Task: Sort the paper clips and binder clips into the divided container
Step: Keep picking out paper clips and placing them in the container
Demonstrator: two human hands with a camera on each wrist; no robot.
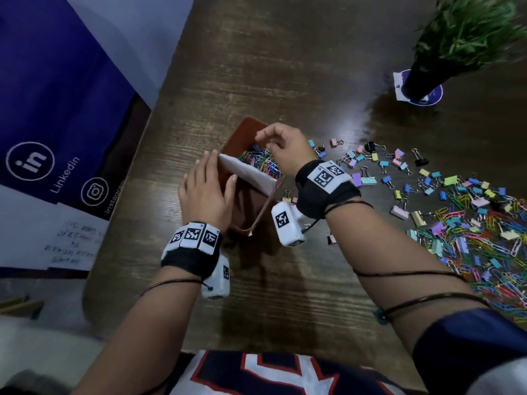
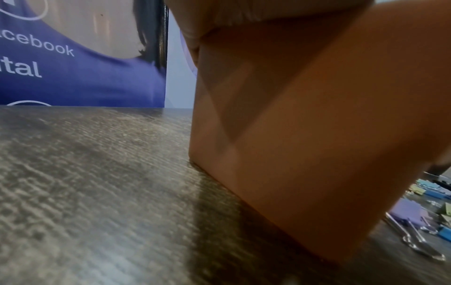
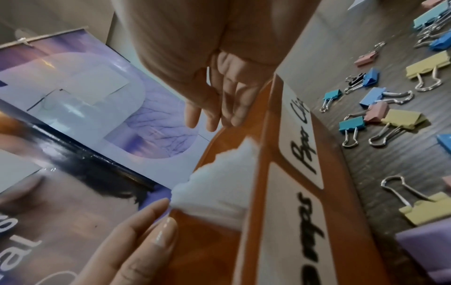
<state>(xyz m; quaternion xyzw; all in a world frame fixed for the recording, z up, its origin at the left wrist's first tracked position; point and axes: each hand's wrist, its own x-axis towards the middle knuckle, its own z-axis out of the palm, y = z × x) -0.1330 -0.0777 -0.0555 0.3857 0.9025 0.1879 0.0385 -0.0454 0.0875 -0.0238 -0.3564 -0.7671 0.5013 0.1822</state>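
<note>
A brown box stands mid-table, split by a white paper divider. Colourful paper clips fill its far compartment; the near one looks dark and bare. My left hand holds the box's left wall, with straight fingers outside and the thumb over the rim inside. My right hand hovers over the far compartment, its fingers hanging loose with nothing between them. Loose binder clips and a heap of paper clips lie to the right. The box fills the left wrist view.
A potted plant stands at the table's far right on a sticker. A blue banner leans beyond the table's left edge. Handwritten labels are stuck on the box's right wall. Bare wood lies behind the box.
</note>
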